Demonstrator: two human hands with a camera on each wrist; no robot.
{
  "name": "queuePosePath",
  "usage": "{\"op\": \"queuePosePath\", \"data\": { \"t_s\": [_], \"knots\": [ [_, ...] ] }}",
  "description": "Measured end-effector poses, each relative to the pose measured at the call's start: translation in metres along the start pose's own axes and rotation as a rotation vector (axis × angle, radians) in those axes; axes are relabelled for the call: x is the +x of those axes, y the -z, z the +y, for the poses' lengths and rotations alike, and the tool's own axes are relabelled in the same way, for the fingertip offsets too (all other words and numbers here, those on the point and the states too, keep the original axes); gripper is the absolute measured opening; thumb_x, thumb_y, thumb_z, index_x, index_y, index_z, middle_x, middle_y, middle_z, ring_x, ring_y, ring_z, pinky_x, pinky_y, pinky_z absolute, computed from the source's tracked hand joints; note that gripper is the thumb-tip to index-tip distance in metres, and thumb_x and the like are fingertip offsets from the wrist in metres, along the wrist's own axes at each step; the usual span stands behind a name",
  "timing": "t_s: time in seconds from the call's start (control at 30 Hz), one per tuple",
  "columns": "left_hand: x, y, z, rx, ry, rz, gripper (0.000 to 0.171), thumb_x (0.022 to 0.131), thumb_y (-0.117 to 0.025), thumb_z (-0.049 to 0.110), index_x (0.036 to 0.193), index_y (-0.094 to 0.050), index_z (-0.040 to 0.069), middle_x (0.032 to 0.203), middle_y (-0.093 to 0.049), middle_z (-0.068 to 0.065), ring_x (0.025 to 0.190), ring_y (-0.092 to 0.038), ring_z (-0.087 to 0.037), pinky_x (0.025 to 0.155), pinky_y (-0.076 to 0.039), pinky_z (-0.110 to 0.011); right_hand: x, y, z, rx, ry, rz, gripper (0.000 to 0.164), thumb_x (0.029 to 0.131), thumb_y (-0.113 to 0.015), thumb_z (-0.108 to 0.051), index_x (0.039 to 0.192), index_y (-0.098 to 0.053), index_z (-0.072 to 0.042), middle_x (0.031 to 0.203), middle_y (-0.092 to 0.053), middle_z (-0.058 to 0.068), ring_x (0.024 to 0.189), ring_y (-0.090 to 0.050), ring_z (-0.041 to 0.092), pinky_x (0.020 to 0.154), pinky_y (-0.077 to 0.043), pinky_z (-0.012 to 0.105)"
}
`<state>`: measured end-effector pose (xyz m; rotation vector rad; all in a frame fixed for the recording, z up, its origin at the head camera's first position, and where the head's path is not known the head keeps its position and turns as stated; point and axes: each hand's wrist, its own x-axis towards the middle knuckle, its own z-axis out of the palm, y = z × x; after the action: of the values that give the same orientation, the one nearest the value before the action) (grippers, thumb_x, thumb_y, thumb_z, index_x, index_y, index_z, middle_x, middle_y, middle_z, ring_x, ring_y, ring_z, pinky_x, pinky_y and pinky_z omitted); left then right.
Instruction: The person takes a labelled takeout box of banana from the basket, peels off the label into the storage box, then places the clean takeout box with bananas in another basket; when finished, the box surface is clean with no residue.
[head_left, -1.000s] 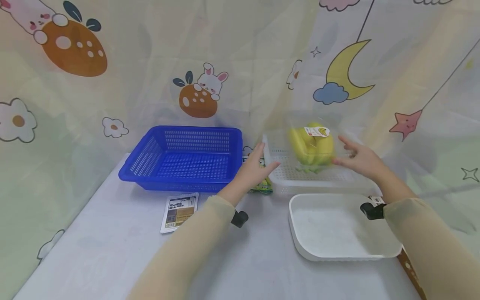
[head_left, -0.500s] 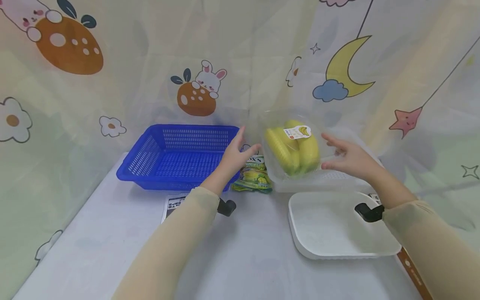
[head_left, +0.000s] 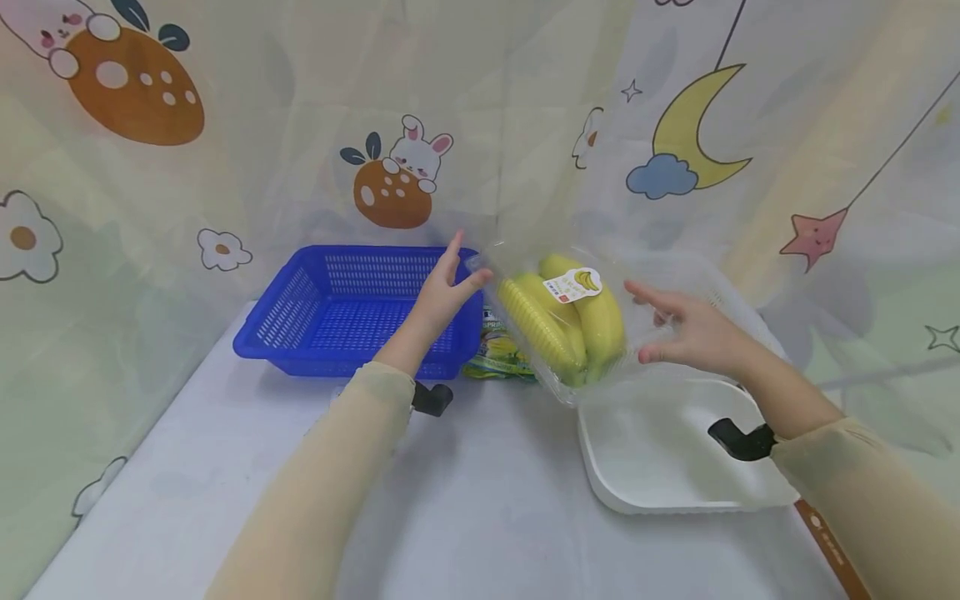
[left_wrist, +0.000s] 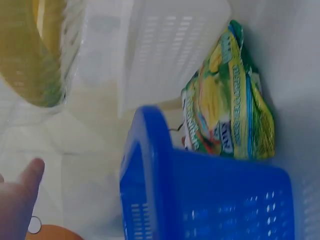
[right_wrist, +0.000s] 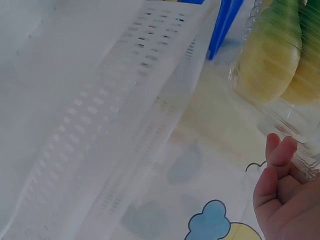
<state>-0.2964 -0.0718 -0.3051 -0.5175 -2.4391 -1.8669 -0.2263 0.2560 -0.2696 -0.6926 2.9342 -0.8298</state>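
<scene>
A clear plastic box of bananas (head_left: 573,317) with a white label hangs tilted in the air, partly in front of the white perforated basket (head_left: 712,287). My right hand (head_left: 693,333) grips its right side; the curled fingers show against the clear plastic in the right wrist view. At the box's left corner is my left hand (head_left: 441,296), fingers extended and thumb tip close to the plastic; whether it touches, I cannot tell. Behind that hand stands a blue perforated basket (head_left: 352,367). A green and yellow bag (left_wrist: 220,100) lies between the two baskets, partly hidden by the bananas.
In front of the white basket sits a shallow white tray (head_left: 675,467), partly covered by the right wrist. A brown strip (head_left: 831,546) runs by the table's right edge. Printed cloth (head_left: 502,150) hangs behind the baskets.
The banana box has moved left and toward me, out from over the white basket, and turned. Both hands have shifted left with it. My left forearm now covers a flat packet.
</scene>
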Motion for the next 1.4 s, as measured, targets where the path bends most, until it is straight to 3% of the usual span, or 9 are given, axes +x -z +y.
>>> {"op": "queuePosePath", "data": {
  "t_s": [0.17, 0.23, 0.4, 0.67, 0.77, 0.9, 1.13, 1.3, 1.4],
  "knots": [
    [0.0, 0.005, 0.002, 0.05, -0.017, -0.11, 0.083, 0.081, -0.057, 0.051, 0.146, -0.008, 0.033, 0.153, 0.001, 0.013, 0.141, -0.013, -0.019, 0.113, -0.02, -0.04, -0.003, -0.001, -0.001, 0.005, 0.024, -0.002, 0.094, 0.068, -0.078, -0.034, 0.145, -0.025, -0.02, 0.135, -0.044, 0.019, 0.1, -0.048, 0.03, 0.076, -0.043, 0.044],
    [0.0, 0.006, 0.002, 0.05, -0.028, -0.137, 0.075, 0.086, -0.059, 0.038, 0.146, -0.016, 0.029, 0.154, -0.002, 0.011, 0.139, -0.023, -0.019, 0.111, -0.025, -0.039, -0.003, -0.002, 0.0, 0.004, 0.038, 0.0, 0.094, 0.067, -0.078, -0.035, 0.144, -0.026, -0.019, 0.133, -0.045, 0.019, 0.099, -0.048, 0.029, 0.074, -0.043, 0.043],
    [-0.007, 0.01, 0.003, 0.035, -0.014, -0.154, 0.065, 0.085, -0.063, 0.028, 0.142, -0.031, 0.023, 0.15, -0.025, 0.006, 0.126, -0.045, -0.018, 0.103, -0.037, -0.039, -0.005, -0.004, 0.001, 0.03, 0.081, -0.006, 0.095, 0.065, -0.079, -0.032, 0.144, -0.028, -0.018, 0.132, -0.046, 0.019, 0.099, -0.049, 0.03, 0.074, -0.043, 0.044],
    [-0.03, 0.025, 0.008, 0.175, 0.016, -0.11, 0.061, 0.079, -0.07, 0.03, 0.132, -0.041, 0.02, 0.137, -0.045, 0.003, 0.121, -0.049, -0.017, 0.098, -0.043, -0.036, -0.005, -0.01, -0.003, 0.051, 0.068, -0.039, 0.107, 0.063, -0.08, -0.038, 0.147, -0.016, -0.022, 0.123, -0.051, 0.013, 0.102, -0.05, 0.022, 0.08, -0.043, 0.04],
    [-0.037, 0.029, 0.007, 0.178, 0.007, -0.103, 0.058, 0.078, -0.071, 0.029, 0.128, -0.043, 0.019, 0.133, -0.049, 0.001, 0.117, -0.051, -0.017, 0.096, -0.045, -0.037, -0.005, -0.011, -0.002, 0.061, 0.073, -0.049, 0.109, 0.063, -0.079, -0.043, 0.147, -0.013, -0.022, 0.123, -0.052, 0.013, 0.102, -0.052, 0.023, 0.079, -0.044, 0.041],
    [-0.047, 0.032, 0.005, 0.18, -0.004, -0.105, 0.056, 0.078, -0.071, 0.029, 0.125, -0.043, 0.018, 0.134, -0.049, 0.002, 0.114, -0.052, -0.018, 0.095, -0.046, -0.038, -0.005, -0.013, 0.0, 0.076, 0.098, -0.056, 0.109, 0.061, -0.079, -0.044, 0.146, -0.016, -0.019, 0.128, -0.048, 0.011, 0.097, -0.054, 0.021, 0.076, -0.046, 0.036],
    [-0.068, 0.039, 0.006, 0.313, -0.001, -0.148, 0.07, 0.075, -0.071, 0.042, 0.135, -0.037, 0.029, 0.141, -0.041, 0.004, 0.124, -0.044, -0.021, 0.099, -0.042, -0.041, -0.008, -0.021, -0.005, 0.09, 0.111, -0.089, 0.109, 0.061, -0.081, -0.039, 0.146, -0.017, -0.019, 0.111, -0.055, 0.008, 0.098, -0.052, 0.022, 0.072, -0.048, 0.035],
    [-0.085, 0.048, 0.007, 0.406, -0.017, -0.172, 0.077, 0.075, -0.069, 0.045, 0.141, -0.031, 0.031, 0.145, -0.036, 0.005, 0.131, -0.037, -0.026, 0.099, -0.04, -0.045, -0.007, -0.025, -0.011, 0.123, 0.181, -0.113, 0.102, 0.065, -0.08, -0.026, 0.146, -0.018, -0.016, 0.135, -0.044, 0.009, 0.102, -0.053, 0.021, 0.086, -0.045, 0.044],
    [-0.096, 0.052, 0.006, 0.429, -0.007, -0.174, 0.079, 0.075, -0.07, 0.045, 0.142, -0.029, 0.031, 0.145, -0.035, 0.005, 0.13, -0.037, -0.026, 0.099, -0.04, -0.046, -0.004, -0.027, -0.014, 0.164, 0.209, -0.141, 0.098, 0.068, -0.078, -0.019, 0.146, -0.019, -0.017, 0.144, -0.034, 0.008, 0.105, -0.052, 0.019, 0.089, -0.045, 0.039]
  ]
}}
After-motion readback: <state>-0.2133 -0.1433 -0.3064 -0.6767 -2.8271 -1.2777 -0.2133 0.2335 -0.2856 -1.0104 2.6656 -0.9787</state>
